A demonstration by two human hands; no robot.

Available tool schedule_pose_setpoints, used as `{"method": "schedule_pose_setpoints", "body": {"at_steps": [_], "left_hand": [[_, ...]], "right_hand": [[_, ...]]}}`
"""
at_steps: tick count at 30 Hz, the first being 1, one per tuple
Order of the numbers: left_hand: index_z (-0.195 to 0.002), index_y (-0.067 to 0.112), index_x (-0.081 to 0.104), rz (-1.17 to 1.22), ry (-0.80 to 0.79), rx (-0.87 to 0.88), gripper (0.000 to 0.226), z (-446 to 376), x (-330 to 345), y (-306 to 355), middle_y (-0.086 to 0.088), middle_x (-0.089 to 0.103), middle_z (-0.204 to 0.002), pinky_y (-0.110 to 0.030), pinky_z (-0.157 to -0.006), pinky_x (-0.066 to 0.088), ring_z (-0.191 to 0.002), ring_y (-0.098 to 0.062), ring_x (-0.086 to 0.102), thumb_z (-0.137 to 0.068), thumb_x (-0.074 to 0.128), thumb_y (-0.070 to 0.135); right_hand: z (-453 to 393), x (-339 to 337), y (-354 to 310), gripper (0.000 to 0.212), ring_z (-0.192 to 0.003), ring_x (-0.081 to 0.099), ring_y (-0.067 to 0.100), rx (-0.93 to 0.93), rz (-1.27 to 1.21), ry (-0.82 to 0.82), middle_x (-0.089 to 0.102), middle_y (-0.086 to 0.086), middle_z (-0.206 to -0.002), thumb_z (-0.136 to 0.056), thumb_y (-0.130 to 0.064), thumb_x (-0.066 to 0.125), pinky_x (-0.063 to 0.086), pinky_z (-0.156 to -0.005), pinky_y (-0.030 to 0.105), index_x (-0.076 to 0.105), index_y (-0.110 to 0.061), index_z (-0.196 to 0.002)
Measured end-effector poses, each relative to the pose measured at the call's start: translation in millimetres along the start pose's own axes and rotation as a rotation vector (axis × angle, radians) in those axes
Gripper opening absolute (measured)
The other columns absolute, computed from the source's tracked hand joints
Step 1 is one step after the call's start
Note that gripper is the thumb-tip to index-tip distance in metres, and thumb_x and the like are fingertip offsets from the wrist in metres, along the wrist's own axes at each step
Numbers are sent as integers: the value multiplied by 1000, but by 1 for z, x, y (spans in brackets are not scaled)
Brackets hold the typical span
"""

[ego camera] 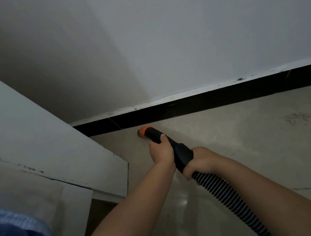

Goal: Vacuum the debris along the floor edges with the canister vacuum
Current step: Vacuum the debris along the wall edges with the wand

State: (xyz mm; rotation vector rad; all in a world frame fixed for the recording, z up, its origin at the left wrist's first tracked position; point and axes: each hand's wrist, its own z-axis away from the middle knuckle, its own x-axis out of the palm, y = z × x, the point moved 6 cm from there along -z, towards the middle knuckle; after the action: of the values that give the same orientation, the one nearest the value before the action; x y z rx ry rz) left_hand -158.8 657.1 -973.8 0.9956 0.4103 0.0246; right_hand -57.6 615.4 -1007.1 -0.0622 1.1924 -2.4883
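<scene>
At frame centre, the left hand grips the black vacuum nozzle near its orange tip; the right hand clenches the hose cuff. The tip meets the floor just below the black skirting. Debris lies at right, well apart.

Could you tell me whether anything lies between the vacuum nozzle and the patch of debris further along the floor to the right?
Nothing visible does. Bare floor tile lies between the orange-tipped nozzle, down by the black baseboard, and the debris.
</scene>
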Motion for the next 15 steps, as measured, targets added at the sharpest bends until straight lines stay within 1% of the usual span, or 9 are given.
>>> {"method": "schedule_pose_setpoints", "body": {"at_steps": [2,5,8,11,13,15], "left_hand": [[-139,8,37,-10,7,-15,46,-7,-8,-5,-15,51,-130,-42,-99,44,-115,-32,52,-97,43,26],[-140,8,35,-22,11,-17,47,-16,-20,-9,-16,51,-131,-43,-98,45,-115,-33,52,-98,43,26],[-142,10,31,-34,45,-1,47,-18,-30,-11,-16,48,-134,-43,-100,43,-118,-33,50,-99,40,25],[-143,11,30,-14,50,14,48,-13,-31,-13,-15,47,-135,-44,-102,42,-119,-33,49,-99,40,25],[-142,10,31,-1,22,10,47,-6,-22,-12,-16,48,-134,-44,-101,42,-118,-33,50,-99,41,25],[-141,9,31,-1,-47,18,47,3,-5,-9,-16,48,-134,-41,-101,43,-118,-32,50,-98,41,24]], "right_hand": [[-6,9,-2,38,-74,61,31,5,11,-49,58,13,-84,-43,-12,72,54,-72,41,58,-7,-78],[-13,21,-5,37,-77,61,30,-3,6,-73,58,12,-85,-40,-14,70,53,-69,38,56,-10,-74],[-17,31,-8,31,-79,60,28,-10,44,-92,57,12,-88,-48,-12,73,50,-64,35,54,-13,-73],[-15,31,-5,26,-79,60,28,-2,62,-92,57,12,-89,-56,-8,73,49,-64,35,55,-13,-74],[-5,21,-1,25,-77,60,28,7,64,-63,58,12,-87,-57,-6,73,50,-64,35,56,-11,-76],[10,4,5,25,-73,60,27,20,69,1,58,12,-84,-58,-6,73,50,-63,34,56,-8,-76]]}}
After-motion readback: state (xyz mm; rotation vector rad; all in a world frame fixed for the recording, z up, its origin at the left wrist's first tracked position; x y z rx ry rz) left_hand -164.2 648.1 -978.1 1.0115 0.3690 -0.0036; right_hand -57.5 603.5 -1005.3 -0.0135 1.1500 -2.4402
